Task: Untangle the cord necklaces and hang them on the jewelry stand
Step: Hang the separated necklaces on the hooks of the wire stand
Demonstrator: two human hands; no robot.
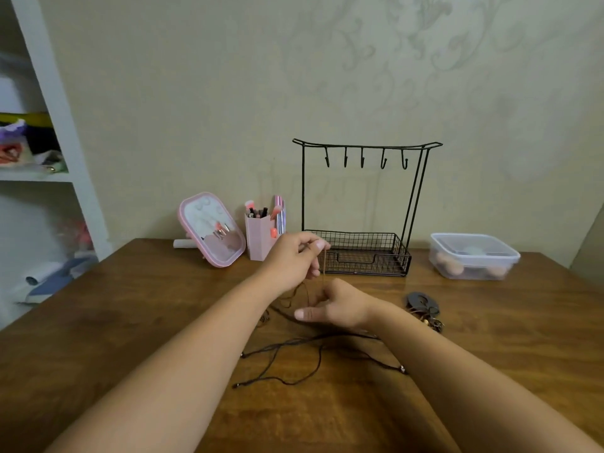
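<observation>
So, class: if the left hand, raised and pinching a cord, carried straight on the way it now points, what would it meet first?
Probably the jewelry stand: the left hand, pinching a cord, points at its wire basket just beyond the fingertips. Depth is unclear.

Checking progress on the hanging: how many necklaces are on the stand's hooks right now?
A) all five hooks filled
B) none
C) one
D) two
B: all five hooks on the jewelry stand are bare, while the cord necklaces lie on the table and the left hand pinches one strand.
</observation>
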